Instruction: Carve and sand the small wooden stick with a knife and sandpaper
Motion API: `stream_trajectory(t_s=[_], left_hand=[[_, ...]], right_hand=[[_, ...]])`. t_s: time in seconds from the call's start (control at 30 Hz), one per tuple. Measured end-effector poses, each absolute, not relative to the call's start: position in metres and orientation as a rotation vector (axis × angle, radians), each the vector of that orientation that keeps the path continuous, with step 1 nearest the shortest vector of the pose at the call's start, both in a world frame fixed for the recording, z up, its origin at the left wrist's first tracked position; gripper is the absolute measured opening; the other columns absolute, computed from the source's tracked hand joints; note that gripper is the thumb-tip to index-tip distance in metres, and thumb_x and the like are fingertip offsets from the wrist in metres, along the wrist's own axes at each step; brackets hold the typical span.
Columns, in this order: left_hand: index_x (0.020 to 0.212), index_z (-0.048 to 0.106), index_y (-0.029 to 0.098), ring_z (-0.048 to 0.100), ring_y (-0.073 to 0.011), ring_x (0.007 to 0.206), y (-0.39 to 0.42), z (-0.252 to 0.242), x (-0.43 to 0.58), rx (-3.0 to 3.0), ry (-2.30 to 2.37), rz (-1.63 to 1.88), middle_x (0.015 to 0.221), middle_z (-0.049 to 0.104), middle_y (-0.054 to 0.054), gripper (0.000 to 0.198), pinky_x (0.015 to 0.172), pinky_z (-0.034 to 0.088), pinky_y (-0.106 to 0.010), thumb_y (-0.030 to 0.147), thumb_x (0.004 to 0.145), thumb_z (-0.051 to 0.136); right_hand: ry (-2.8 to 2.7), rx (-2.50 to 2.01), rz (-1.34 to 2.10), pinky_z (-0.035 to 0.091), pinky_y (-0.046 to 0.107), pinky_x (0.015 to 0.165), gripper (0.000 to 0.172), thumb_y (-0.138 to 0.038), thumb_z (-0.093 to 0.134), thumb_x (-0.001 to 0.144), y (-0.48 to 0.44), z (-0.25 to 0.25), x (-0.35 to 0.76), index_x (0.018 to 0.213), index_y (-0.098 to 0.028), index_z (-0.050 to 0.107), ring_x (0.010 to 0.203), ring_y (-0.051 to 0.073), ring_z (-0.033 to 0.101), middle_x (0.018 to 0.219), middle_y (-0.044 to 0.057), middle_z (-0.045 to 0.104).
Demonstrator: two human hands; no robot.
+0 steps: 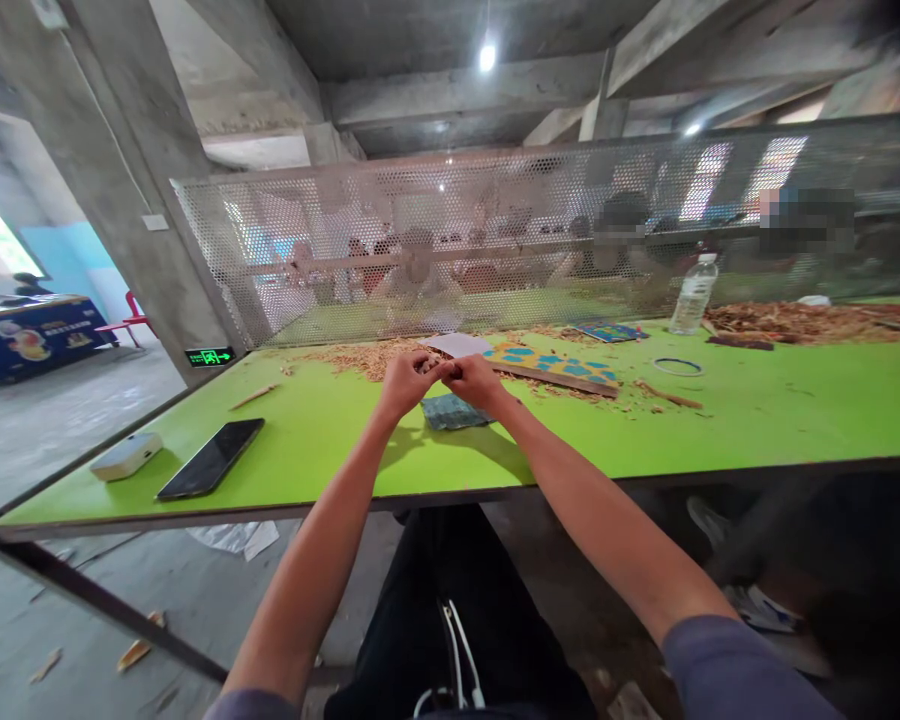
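Observation:
My left hand [405, 382] and my right hand [476, 382] meet above the green table [757, 415], fingers curled and pinched together around something small that I cannot make out. Just under my right hand lies a dark teal patterned piece [450, 411]. Beyond the hands rests a wooden board with blue and yellow patches [555, 367], with a white sheet [459, 344] beside it and wood shavings [360, 358] scattered around.
A black phone [211, 458] and a white box [126, 455] lie at the table's left. A water bottle [694, 293], a ring [677, 367] and a shavings pile [802, 320] sit at the right. A perforated mesh screen [495, 230] backs the table; people sit behind it.

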State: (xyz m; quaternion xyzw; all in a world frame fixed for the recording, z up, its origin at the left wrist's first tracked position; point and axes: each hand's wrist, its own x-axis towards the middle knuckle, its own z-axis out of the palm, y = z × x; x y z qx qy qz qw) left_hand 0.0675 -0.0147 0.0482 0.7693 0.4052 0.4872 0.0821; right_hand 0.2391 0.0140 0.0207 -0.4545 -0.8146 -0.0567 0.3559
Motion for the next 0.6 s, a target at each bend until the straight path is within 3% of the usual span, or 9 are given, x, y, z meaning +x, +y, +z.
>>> stream_trajectory(t_s=[0.17,0.3,0.6], left_hand=[[0.055,0.034,0.020,0.027,-0.0100,0.054,-0.017,0.046,0.069,2.255,1.210,1.486,0.056,0.029,0.005,0.055,0.054,0.017,-0.029,0.051,0.083,0.070],[0.052,0.033,0.021,0.025,-0.0097,0.052,-0.018,0.046,0.073,2.149,1.222,1.549,0.052,0.027,0.006,0.058,0.052,0.015,-0.029,0.054,0.081,0.071],[0.056,0.036,0.021,0.026,-0.0093,0.052,-0.013,0.042,0.076,2.011,1.109,1.702,0.055,0.029,0.005,0.057,0.051,0.018,-0.027,0.058,0.086,0.066]], right_hand=[[-2.013,-1.373,-0.253,0.033,0.027,0.063,0.031,-0.029,0.049,0.093,0.002,0.025,0.234,0.081,-0.015,0.074,0.069,0.019,0.060,0.076,0.012,0.072],[-1.878,-1.629,-0.392,0.040,0.029,0.071,0.034,-0.032,0.043,0.101,-0.012,0.031,0.222,0.105,-0.012,0.071,0.084,0.025,0.068,0.094,0.018,0.075],[-1.691,-1.681,-0.430,0.042,0.029,0.074,0.027,-0.031,0.042,0.103,-0.007,0.030,0.228,0.110,-0.014,0.063,0.088,0.024,0.069,0.103,0.015,0.073]])
